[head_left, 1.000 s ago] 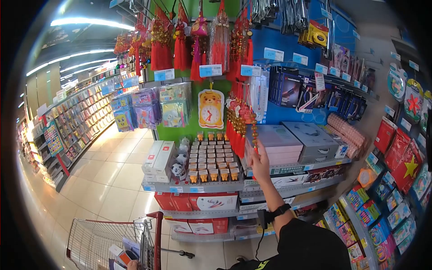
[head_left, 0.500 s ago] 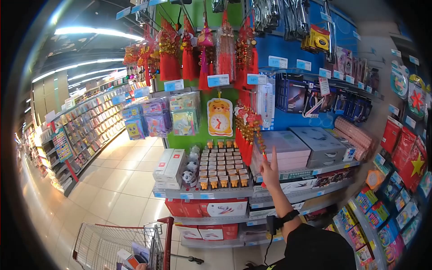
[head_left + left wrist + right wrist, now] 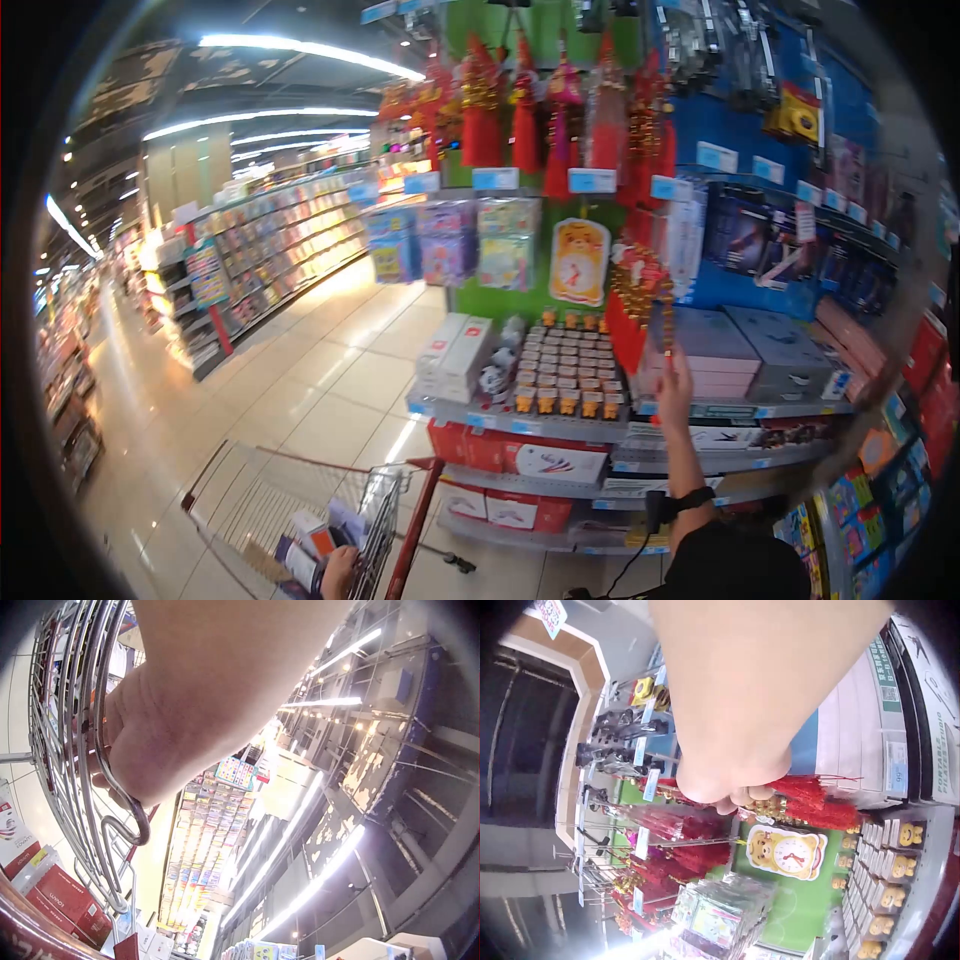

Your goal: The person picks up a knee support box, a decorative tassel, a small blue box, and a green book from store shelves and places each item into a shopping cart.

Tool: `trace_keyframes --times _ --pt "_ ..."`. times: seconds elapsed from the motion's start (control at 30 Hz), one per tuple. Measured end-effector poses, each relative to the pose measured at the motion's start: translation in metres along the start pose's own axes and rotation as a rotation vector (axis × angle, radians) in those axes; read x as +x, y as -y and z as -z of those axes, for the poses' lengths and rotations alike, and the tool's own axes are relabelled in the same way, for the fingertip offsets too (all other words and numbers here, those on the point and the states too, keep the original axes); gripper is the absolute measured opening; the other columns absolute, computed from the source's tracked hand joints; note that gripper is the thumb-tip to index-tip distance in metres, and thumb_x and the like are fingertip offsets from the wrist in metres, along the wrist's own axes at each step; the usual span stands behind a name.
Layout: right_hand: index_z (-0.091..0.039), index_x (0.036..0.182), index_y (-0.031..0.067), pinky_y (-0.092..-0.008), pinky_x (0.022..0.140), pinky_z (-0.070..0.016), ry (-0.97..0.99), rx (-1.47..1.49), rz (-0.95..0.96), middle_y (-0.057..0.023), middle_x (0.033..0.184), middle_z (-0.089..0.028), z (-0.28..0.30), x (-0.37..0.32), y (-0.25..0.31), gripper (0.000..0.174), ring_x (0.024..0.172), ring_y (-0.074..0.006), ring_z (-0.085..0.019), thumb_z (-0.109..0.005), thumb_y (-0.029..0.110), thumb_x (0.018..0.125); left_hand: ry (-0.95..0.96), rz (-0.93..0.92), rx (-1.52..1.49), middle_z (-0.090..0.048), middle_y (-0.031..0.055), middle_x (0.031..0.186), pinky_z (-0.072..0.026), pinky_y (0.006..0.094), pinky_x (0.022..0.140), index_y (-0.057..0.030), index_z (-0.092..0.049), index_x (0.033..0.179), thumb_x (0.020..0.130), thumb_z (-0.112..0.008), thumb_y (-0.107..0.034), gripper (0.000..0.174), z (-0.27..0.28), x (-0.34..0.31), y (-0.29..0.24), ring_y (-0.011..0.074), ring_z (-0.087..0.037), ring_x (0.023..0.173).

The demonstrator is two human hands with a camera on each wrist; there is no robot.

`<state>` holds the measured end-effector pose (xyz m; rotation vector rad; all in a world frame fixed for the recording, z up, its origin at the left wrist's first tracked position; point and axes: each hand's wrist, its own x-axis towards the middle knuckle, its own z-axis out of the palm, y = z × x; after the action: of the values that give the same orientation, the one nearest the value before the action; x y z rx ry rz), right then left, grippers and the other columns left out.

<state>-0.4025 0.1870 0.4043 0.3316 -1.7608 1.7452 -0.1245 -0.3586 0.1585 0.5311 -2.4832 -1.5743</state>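
Note:
My right hand [image 3: 676, 386] is raised to the display and holds the lower part of a hanging ornament, a gold beaded string [image 3: 668, 318] with a red tassel. In the right wrist view its fingers [image 3: 744, 796] are curled, with red tassels [image 3: 817, 801] beside them. Other red-and-gold tassel ornaments [image 3: 630, 325] hang just left of this hand. Low in the head view, my left hand [image 3: 341, 572] is in the shopping cart [image 3: 425, 500], beside boxed goods [image 3: 308, 528]. The cart's wires cover its fingers in the left wrist view, so I cannot tell whether it grips anything.
Right of the tassels, shelves carry large boxes [image 3: 710, 350]. A bear-shaped clock card [image 3: 580, 262] hangs above rows of small bear figures [image 3: 570, 400]. White boxes [image 3: 455, 355] stand on the shelf's left end. A tiled aisle [image 3: 290, 360] runs at left toward book racks [image 3: 280, 245].
The head view has turned left, so the display sits farther right. My right index finger, extended half a second ago, is now bent in at the beaded string. More of my left hand shows.

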Motion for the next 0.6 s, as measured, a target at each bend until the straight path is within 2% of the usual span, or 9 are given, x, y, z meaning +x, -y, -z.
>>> trace_keyframes --times 0.03,0.07,0.17,0.27,0.37,0.43,0.53,0.57,0.6 --pt "-0.038 0.134 0.0107 -0.0193 0.052 -0.0344 -0.027 0.119 -0.094 0.0011 0.083 -0.050 0.002 0.001 0.001 0.040 0.057 -0.0055 -0.038 -0.042 0.019 0.095 0.029 -0.069 0.215 -0.057 0.0152 0.072 -0.0417 0.0343 0.060 0.0055 -0.056 0.077 0.084 -0.043 -0.015 0.025 0.001 0.005 0.019 0.0247 -0.055 0.067" --pt "-0.039 0.133 0.0102 -0.0196 0.052 -0.0339 -0.061 0.229 -0.187 0.0016 0.075 -0.047 0.001 0.000 0.004 0.039 0.056 -0.0057 -0.038 -0.041 0.018 0.095 0.015 0.131 0.079 -0.059 0.0196 0.081 -0.0431 0.0359 0.069 0.0069 -0.057 0.083 0.084 -0.041 -0.015 0.027 -0.001 0.009 0.023 0.0298 -0.057 0.076" --pt "-0.037 0.134 0.0094 -0.0204 0.051 -0.0331 -0.038 0.224 -0.129 0.0030 0.062 -0.039 -0.003 -0.003 0.015 0.039 0.055 -0.0061 -0.037 -0.040 0.019 0.096 0.010 0.053 0.151 -0.059 0.0198 0.081 -0.0425 0.0349 0.073 0.0074 -0.058 0.085 0.083 -0.041 -0.017 0.030 -0.002 0.020 0.055 0.0298 -0.057 0.079" --pt "-0.031 0.137 0.0090 -0.0204 0.051 -0.0328 0.007 -0.042 -0.021 0.0030 0.059 -0.039 0.002 0.000 0.005 0.044 0.054 -0.0057 -0.038 -0.040 0.022 0.096 -0.020 0.169 -0.068 -0.060 0.0215 0.083 -0.0420 0.0350 0.073 0.0084 -0.058 0.085 0.083 -0.040 -0.023 0.036 -0.006 0.020 0.057 0.0296 -0.057 0.082" --pt "-0.028 0.139 0.0098 -0.0200 0.051 -0.0326 0.000 -0.003 -0.031 0.0021 0.061 -0.041 0.001 -0.002 0.003 0.046 0.055 -0.0055 -0.039 -0.040 0.022 0.096 -0.044 0.197 -0.032 -0.059 0.0213 0.082 -0.0420 0.0351 0.073 0.0083 -0.058 0.085 0.083 -0.040 -0.023 0.036 -0.004 0.013 0.043 0.0300 -0.057 0.081" --pt "-0.031 0.138 0.0097 -0.0196 0.051 -0.0317 -0.068 0.119 -0.125 0.0021 0.061 -0.041 -0.006 -0.005 0.008 0.044 0.055 -0.0050 -0.039 -0.040 0.022 0.096 -0.048 -0.102 0.209 -0.059 0.0214 0.082 -0.0421 0.0357 0.073 0.0081 -0.057 0.085 0.083 -0.040 -0.023 0.035 -0.004 0.003 0.024 0.0308 -0.057 0.080" --pt "-0.029 0.139 0.0103 -0.0187 0.048 -0.0287 -0.092 0.122 -0.223 0.0016 0.062 -0.044 -0.001 -0.007 0.012 0.046 0.057 -0.0036 -0.041 -0.040 0.023 0.096 -0.053 -0.091 0.210 -0.059 0.0217 0.082 -0.0422 0.0362 0.073 0.0076 -0.057 0.086 0.083 -0.040 -0.023 0.035 -0.005 -0.004 0.000 0.0307 -0.057 0.080" --pt "-0.025 0.140 0.0115 -0.0182 0.044 -0.0272 -0.027 0.137 -0.114 0.0010 0.061 -0.046 0.003 -0.003 0.006 0.048 0.052 -0.0032 -0.038 -0.041 0.022 0.096 -0.068 0.112 0.101 -0.059 0.0228 0.084 -0.0426 0.0373 0.075 0.0072 -0.057 0.088 0.084 -0.040 -0.023 0.035 -0.005 -0.008 -0.018 0.0326 -0.058 0.083" --pt "-0.020 0.141 0.0127 -0.0176 0.040 -0.0258 0.039 0.154 -0.006 0.0004 0.060 -0.048 0.006 0.000 0.000 0.051 0.047 -0.0028 -0.035 -0.041 0.021 0.095 -0.073 0.119 0.094 -0.059 0.0228 0.084 -0.0426 0.0373 0.075 0.0072 -0.057 0.088 0.084 -0.040 -0.023 0.035 -0.005 -0.007 -0.015 0.0326 -0.058 0.083"
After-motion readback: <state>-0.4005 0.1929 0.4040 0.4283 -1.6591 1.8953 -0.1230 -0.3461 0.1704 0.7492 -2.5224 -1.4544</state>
